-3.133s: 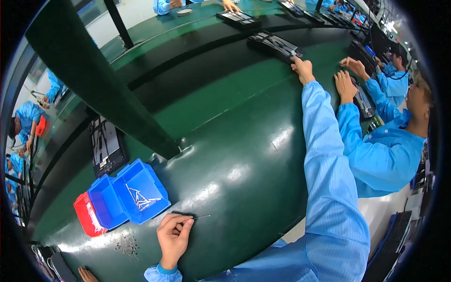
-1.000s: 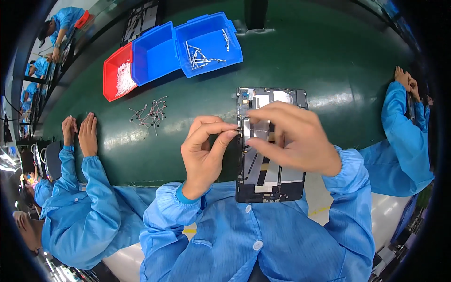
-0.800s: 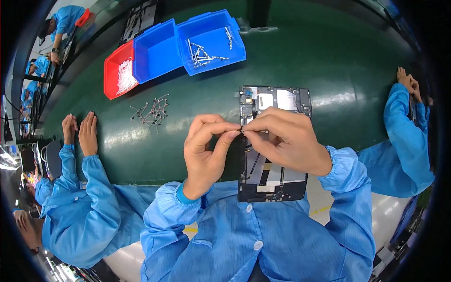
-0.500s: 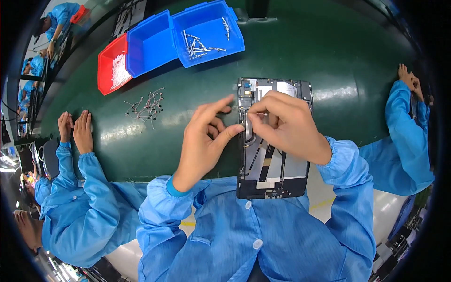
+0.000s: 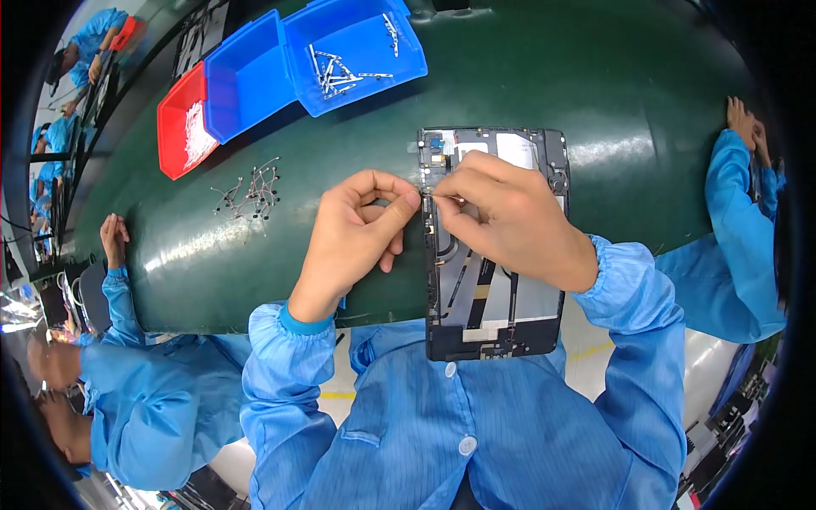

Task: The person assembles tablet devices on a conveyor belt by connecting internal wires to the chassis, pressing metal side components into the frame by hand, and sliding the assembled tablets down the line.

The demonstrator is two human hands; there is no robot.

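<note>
An opened tablet, its inner boards, flat cables and grey plates exposed, lies in front of me, its near end overhanging the table edge. My right hand is over its upper part, thumb and forefinger pinched at the left rim. What those fingertips hold is too small to make out. Just left of that rim, my left hand has thumb and forefinger pressed together, almost meeting the right fingertips. Anything between the left fingers is hidden. Farther left on the table lies a loose tangle of thin wires with small black ends.
At the back left stand a red bin of small white pieces, a blue bin, and another blue bin with several black-and-white strips. The green table curves across. Co-workers in blue sit at left and right.
My left hand's thumb and forefinger have closed together from a spread pose. My right fingertips have moved slightly up along the tablet's left rim. The left co-worker has drawn one hand off the table.
</note>
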